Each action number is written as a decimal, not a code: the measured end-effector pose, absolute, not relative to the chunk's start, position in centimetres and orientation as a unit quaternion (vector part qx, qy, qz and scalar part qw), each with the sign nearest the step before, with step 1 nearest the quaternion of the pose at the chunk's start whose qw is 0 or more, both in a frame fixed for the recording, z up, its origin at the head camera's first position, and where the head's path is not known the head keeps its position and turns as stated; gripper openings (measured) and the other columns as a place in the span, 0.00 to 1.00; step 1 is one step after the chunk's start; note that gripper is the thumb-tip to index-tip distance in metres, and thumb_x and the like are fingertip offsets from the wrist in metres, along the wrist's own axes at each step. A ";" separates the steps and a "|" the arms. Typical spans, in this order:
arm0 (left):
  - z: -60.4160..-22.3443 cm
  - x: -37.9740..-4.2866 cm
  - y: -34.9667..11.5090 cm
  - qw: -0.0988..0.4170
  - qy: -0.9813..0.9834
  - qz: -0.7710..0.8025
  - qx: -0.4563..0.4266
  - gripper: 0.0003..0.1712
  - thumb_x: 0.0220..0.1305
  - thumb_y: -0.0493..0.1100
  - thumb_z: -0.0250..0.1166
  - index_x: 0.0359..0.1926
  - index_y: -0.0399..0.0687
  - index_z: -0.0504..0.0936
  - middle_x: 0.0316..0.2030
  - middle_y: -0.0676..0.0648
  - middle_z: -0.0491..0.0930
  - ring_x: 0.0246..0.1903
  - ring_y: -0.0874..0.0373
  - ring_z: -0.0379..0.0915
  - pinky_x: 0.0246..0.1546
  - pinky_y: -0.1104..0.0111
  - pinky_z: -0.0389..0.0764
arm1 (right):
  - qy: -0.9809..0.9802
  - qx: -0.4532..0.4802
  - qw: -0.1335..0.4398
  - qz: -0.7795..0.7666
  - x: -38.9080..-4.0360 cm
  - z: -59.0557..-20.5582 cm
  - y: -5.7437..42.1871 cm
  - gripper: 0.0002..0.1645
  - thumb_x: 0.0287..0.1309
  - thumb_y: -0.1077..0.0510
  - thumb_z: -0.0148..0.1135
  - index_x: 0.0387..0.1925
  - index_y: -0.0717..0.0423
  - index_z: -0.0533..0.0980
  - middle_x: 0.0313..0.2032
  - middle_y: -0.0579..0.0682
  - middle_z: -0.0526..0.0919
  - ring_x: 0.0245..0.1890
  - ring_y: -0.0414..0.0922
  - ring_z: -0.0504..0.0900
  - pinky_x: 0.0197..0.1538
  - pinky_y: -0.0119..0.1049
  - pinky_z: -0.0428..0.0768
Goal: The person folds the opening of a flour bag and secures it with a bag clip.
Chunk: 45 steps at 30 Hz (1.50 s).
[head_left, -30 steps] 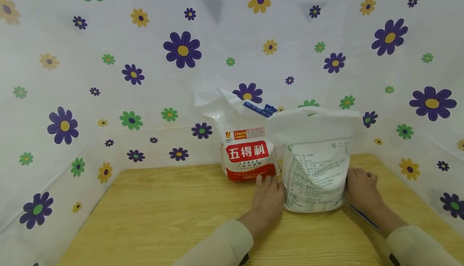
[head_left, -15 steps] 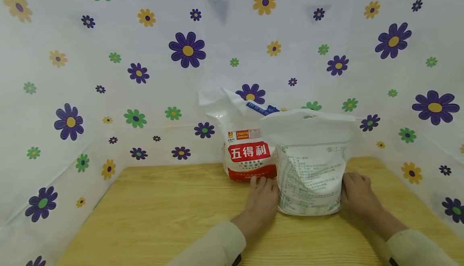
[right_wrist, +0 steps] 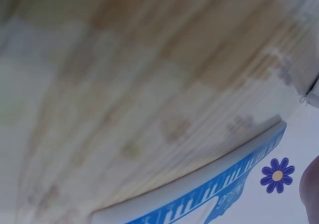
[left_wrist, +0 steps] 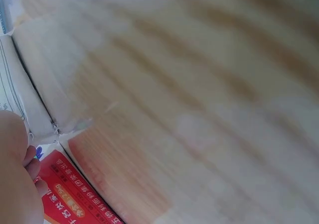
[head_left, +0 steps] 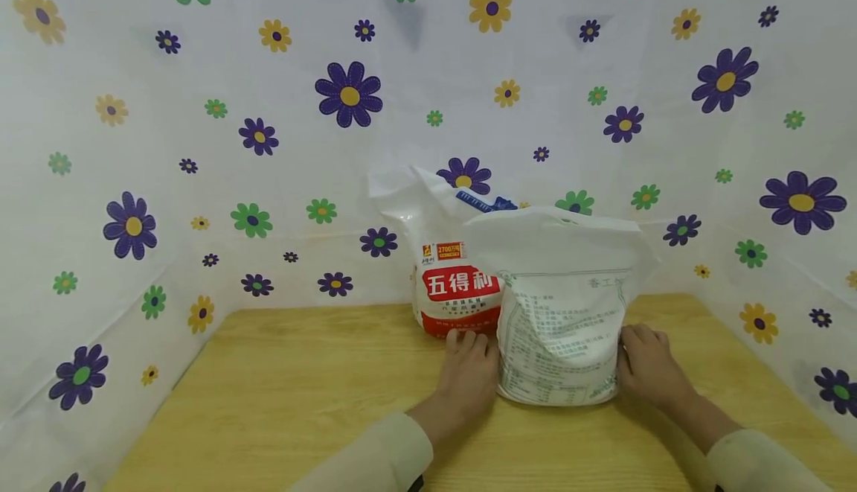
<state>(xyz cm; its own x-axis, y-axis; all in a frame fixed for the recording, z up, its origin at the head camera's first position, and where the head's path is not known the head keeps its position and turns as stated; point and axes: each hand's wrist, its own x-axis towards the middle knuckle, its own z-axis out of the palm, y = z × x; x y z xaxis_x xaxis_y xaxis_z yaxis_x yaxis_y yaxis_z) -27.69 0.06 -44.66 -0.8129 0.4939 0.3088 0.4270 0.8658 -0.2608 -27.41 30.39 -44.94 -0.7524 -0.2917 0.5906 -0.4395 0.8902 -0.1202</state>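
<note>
A white bag with green print (head_left: 562,328) stands upright between the two hands on the wooden table. My left hand (head_left: 465,377) holds its lower left side, fingers bent. On the opposite side my right hand (head_left: 649,369) grips low, with the fingers curled in against the bag. Just behind the left fingertips is a red-and-white flour bag (head_left: 451,287), partly covered by the front bag. The left wrist view shows the left fingers (left_wrist: 34,164) beside the red printing of the flour bag (left_wrist: 70,189). Only a sliver of the right hand (right_wrist: 311,189) shows in the right wrist view.
A blue band with white marks (head_left: 478,200) shows above the front bag. A blue-and-white printed panel (right_wrist: 214,179) appears in the right wrist view. White cloth with flowers (head_left: 301,142) encloses the table (head_left: 281,388) at the back and sides.
Both hands have slid the white bag to the left and slightly toward me. It now covers more of the flour bag, which has stayed in place.
</note>
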 end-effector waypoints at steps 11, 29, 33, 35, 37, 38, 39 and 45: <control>-44.9 -27.5 -1.6 0.196 -0.942 0.101 -0.255 0.17 0.66 0.50 0.52 0.51 0.48 0.72 0.40 0.51 0.72 0.43 0.54 0.61 0.51 0.54 0.54 | -0.930 0.202 0.267 0.150 -27.4 -45.0 29.3 0.02 0.55 0.66 0.51 0.31 0.57 0.71 0.32 0.51 0.76 0.37 0.48 0.71 0.41 0.44 0.62; -45.0 -27.3 -4.6 0.239 -0.930 0.099 -0.263 0.16 0.66 0.49 0.51 0.50 0.47 0.73 0.39 0.51 0.72 0.44 0.54 0.63 0.52 0.53 0.55 | -0.922 0.222 0.250 0.194 -27.0 -44.9 26.8 0.08 0.55 0.66 0.51 0.37 0.62 0.74 0.35 0.55 0.77 0.38 0.48 0.73 0.43 0.47 0.71; -45.2 -27.3 -5.4 0.238 -0.929 0.099 -0.264 0.19 0.67 0.49 0.50 0.53 0.46 0.72 0.42 0.51 0.72 0.47 0.54 0.63 0.53 0.53 0.56 | -0.919 0.227 0.258 0.195 -27.0 -45.0 26.1 0.07 0.54 0.66 0.51 0.34 0.61 0.74 0.35 0.55 0.78 0.38 0.49 0.74 0.43 0.49 0.72; -45.2 -27.3 -5.9 0.234 -0.931 0.097 -0.265 0.20 0.67 0.49 0.50 0.55 0.46 0.71 0.44 0.51 0.72 0.50 0.54 0.62 0.54 0.53 0.56 | -0.917 0.227 0.267 0.191 -27.0 -45.0 25.7 0.06 0.53 0.66 0.52 0.33 0.59 0.74 0.33 0.52 0.77 0.37 0.48 0.74 0.42 0.49 0.70; -45.1 -27.2 -6.3 0.231 -0.932 0.092 -0.265 0.20 0.67 0.49 0.49 0.56 0.46 0.71 0.47 0.51 0.72 0.53 0.53 0.62 0.54 0.53 0.57 | -0.915 0.228 0.271 0.194 -27.0 -45.1 25.3 0.05 0.53 0.66 0.52 0.31 0.58 0.73 0.31 0.50 0.77 0.35 0.46 0.74 0.41 0.47 0.70; -45.1 -27.2 -6.5 0.230 -0.932 0.090 -0.265 0.20 0.67 0.49 0.49 0.56 0.46 0.71 0.48 0.51 0.71 0.55 0.53 0.61 0.54 0.53 0.57 | -0.914 0.229 0.273 0.195 -27.1 -45.1 25.0 0.05 0.53 0.66 0.52 0.31 0.57 0.73 0.30 0.48 0.76 0.34 0.45 0.73 0.41 0.46 0.70; -45.1 -27.2 -6.8 0.230 -0.932 0.088 -0.265 0.20 0.67 0.49 0.49 0.56 0.46 0.71 0.49 0.51 0.71 0.56 0.52 0.61 0.55 0.52 0.57 | -0.912 0.229 0.275 0.198 -27.1 -45.1 24.8 0.05 0.53 0.66 0.52 0.30 0.57 0.73 0.29 0.47 0.76 0.34 0.44 0.73 0.40 0.45 0.70; -45.0 -27.1 -8.4 0.241 -0.929 0.085 -0.267 0.20 0.66 0.47 0.49 0.54 0.44 0.73 0.51 0.49 0.73 0.52 0.52 0.63 0.55 0.51 0.56 | -0.908 0.234 0.273 0.214 -27.1 -45.1 23.3 0.05 0.54 0.66 0.52 0.29 0.56 0.74 0.27 0.44 0.75 0.32 0.41 0.72 0.38 0.41 0.70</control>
